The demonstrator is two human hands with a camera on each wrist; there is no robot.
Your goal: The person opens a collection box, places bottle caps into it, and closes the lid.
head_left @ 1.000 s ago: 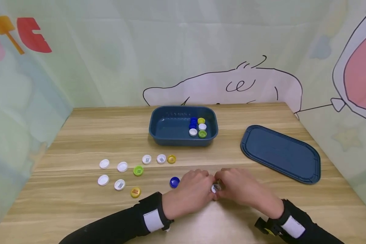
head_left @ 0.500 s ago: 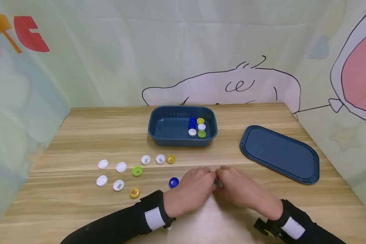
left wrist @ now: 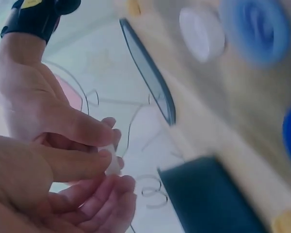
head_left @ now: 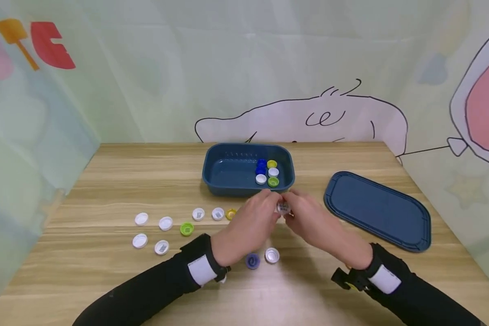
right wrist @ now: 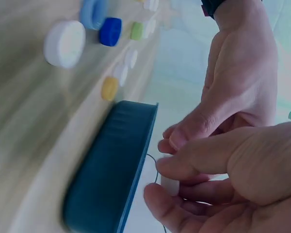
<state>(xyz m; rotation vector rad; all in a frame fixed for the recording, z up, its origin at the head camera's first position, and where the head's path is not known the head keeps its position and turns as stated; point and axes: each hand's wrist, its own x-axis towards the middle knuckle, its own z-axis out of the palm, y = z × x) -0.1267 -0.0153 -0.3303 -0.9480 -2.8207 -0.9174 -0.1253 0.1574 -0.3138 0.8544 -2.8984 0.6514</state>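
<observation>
- A light wooden table [head_left: 106, 181] with a plank grain fills the lower half of my view, its far edge meeting the backdrop.
- Pale green sheeting [head_left: 167, 81] hangs behind and to both sides of me, creased in soft folds.
- A black outline cartoon figure [head_left: 309, 120] is drawn on the back sheet, just above the table's edge.
- A red and orange print [head_left: 45, 45] marks the upper left; a large pink shape [head_left: 485, 122] fills the right.
- Soft, even light falls across the tabletop.

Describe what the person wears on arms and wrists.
Bare left hand and right hand. Long black sleeves on both arms. Each wrist carries a black strap with a white rectangular patch; the right wrist mount shows a yellow detail.
</observation>
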